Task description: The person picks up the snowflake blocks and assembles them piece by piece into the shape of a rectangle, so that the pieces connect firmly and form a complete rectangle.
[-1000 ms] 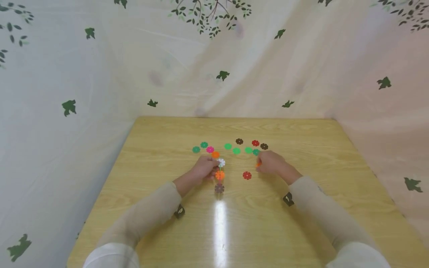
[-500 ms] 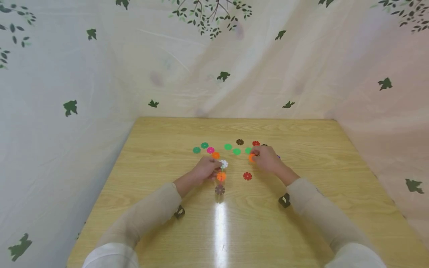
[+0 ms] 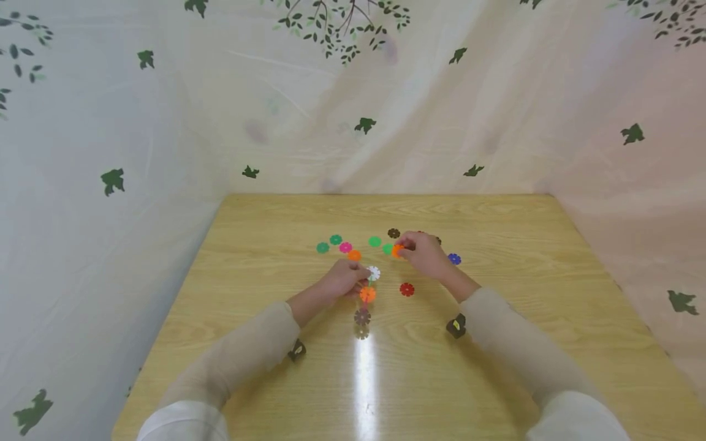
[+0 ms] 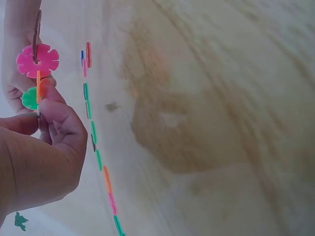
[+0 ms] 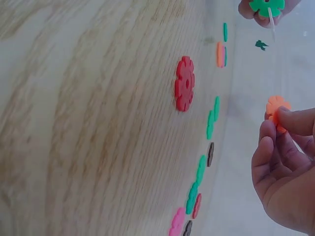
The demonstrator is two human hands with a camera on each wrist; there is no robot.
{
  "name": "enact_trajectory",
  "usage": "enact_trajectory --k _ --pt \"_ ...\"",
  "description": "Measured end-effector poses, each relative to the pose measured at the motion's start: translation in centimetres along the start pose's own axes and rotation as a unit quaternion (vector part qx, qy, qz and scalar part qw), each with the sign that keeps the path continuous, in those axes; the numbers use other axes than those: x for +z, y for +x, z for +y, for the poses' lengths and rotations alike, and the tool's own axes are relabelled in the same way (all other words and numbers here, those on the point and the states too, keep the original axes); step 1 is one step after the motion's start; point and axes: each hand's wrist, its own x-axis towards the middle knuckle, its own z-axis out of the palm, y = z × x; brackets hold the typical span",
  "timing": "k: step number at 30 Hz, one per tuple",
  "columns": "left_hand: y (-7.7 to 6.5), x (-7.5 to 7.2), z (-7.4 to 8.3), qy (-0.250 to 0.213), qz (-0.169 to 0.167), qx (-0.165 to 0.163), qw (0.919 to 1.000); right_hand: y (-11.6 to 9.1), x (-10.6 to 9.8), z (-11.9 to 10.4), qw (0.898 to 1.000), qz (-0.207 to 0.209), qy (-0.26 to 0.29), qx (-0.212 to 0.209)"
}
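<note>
Head view high, facing forward-down over table (image 3: 513, 245); wrist views low, close, sideways-tilted, sharing disc row (image 4: 94, 132)

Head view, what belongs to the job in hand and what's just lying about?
Apparently the job's:
multicoloured chain of petalled plastic discs, left hand
orange petalled plastic disc, right hand

Lying about, perhaps spares:
red petalled plastic disc
blue petalled plastic disc
other loose discs

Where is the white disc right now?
In the head view, the white disc is slightly right of centre, pinched by the left hand, with an orange disc below it.
</note>
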Motion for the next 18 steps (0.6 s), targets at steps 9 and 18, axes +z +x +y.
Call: enact_trajectory --k 9,18 --pt "-0.10 -0.11 0.10 0.012 0.000 -0.001 0.9999 0.04 0.41 -0.34 1.000 -0.002 0.005 -0.011" --pt "-0.40 -0.31 0.12 0.010 0.009 0.005 0.9999 0.10 0.46 -0.21 1.000 -0.001 0.002 -0.014"
